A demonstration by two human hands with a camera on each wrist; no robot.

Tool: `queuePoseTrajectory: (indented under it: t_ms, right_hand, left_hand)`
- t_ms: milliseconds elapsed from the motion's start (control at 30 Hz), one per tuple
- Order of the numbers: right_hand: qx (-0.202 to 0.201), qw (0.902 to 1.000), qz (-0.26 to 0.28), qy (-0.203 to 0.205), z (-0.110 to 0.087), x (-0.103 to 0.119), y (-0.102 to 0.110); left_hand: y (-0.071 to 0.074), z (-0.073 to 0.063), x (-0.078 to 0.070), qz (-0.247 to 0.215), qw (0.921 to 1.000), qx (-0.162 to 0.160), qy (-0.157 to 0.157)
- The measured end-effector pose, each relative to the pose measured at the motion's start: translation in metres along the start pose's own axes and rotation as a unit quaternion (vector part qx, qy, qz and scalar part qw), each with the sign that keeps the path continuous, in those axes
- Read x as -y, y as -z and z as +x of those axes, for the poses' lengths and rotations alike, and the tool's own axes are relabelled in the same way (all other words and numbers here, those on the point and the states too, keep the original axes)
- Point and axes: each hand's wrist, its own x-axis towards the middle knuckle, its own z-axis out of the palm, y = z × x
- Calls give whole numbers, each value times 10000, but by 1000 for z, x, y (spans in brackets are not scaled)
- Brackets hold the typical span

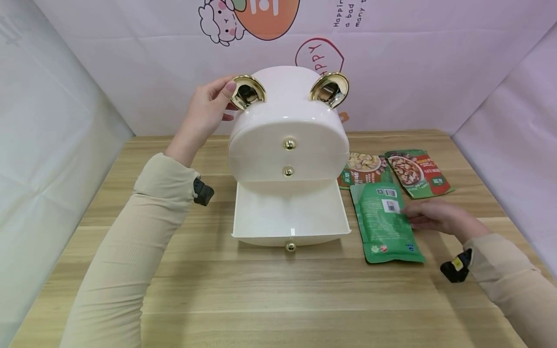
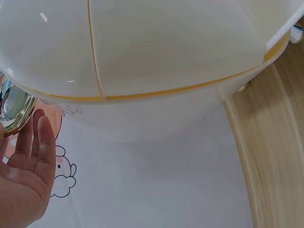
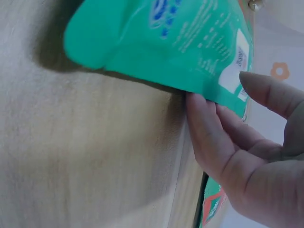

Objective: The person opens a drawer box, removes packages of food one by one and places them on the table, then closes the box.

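Observation:
A white storage box (image 1: 287, 121) with gold knobs stands upright on the table, its bottom drawer (image 1: 291, 212) pulled out. My left hand (image 1: 213, 101) pinches the box's left gold ear (image 1: 248, 92), thumb on the front rim and fingers behind. In the left wrist view, the fingers (image 2: 45, 142) lie against that ear's back. At the right, a green pouch (image 1: 385, 224) lies with its printed back up. My right hand (image 1: 435, 217) touches the pouch's right edge. In the right wrist view, its fingertips (image 3: 197, 102) reach under the edge, with the thumb raised apart above.
Two flat red-and-green food packets (image 1: 367, 166), (image 1: 419, 174) lie behind the pouch, one partly covered by it. The wooden table (image 1: 278, 299) ends against a white printed cloth (image 1: 165, 58) at the back. The other gold ear (image 1: 330, 89) sticks up at the box's right.

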Motion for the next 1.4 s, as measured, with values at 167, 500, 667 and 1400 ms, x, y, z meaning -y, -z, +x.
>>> queuePoseTrajectory:
  t_ms: [167, 500, 667, 1400]
  right_hand:
    - [3, 9990, 437, 55, -1, 1, 5]
    - [-497, 9931, 383, 988, -1, 11, 0]
    - [-590, 9866, 608, 1397, -5, 26, -10]
    - [-64, 9780, 337, 2055, -42, 100, -88]
  left_hand:
    - [-1, 0, 0, -5, 10000, 2, -7]
    - [-2, 1, 0, -12, 10000, -2, -1]
    - [-1, 0, 0, 38, 10000, 1, 22]
    - [-1, 0, -1, 33, 10000, 16, 39]
